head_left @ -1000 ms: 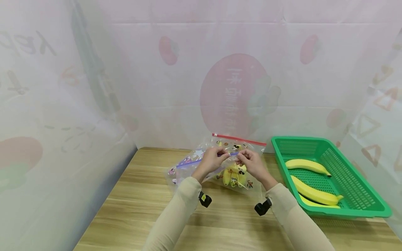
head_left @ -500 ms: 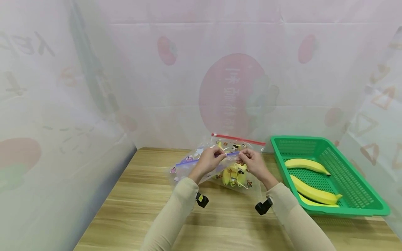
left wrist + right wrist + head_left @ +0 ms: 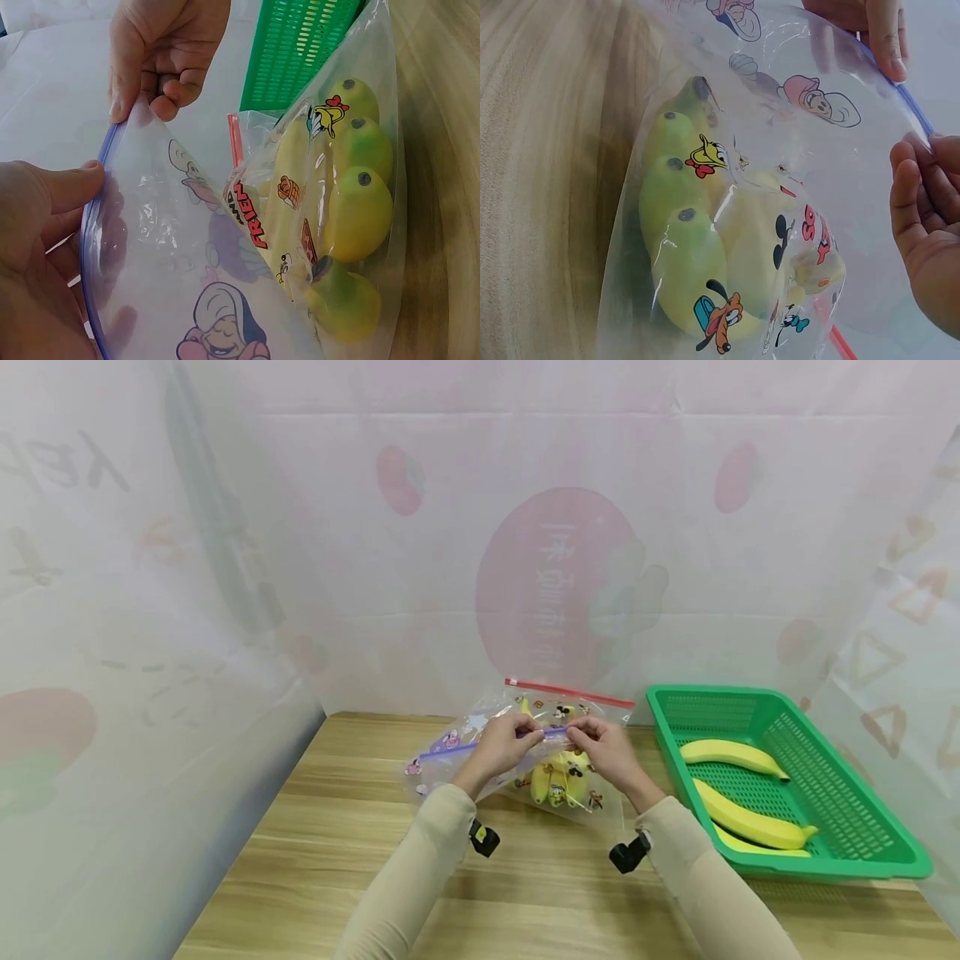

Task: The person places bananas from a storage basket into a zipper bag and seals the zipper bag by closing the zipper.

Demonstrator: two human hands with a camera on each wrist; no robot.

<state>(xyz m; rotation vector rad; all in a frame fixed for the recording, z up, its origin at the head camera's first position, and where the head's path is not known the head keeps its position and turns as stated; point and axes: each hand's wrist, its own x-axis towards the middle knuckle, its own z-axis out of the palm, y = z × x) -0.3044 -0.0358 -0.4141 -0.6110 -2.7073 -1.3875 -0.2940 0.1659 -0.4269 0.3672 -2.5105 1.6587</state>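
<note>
2 arms (image 3: 411,887) reach forward, left fingers (image 3: 77,181) and right fingers (image 3: 906,193) pinching.

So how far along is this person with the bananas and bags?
Looks done: a bunch of bananas sits inside the red-zipped bag. In hand: the left hand and right hand pinch the top edge of the purple-zipped bag, which seems to hold no fruit. Probably left: filling that one, since loose bananas lie in the green basket. Whether either zip is sealed, I can't tell.

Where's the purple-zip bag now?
Head view, lower centre: purple-zip bag held by the left hand and right hand, in front of the red-zip bag, left of the green basket.
</note>
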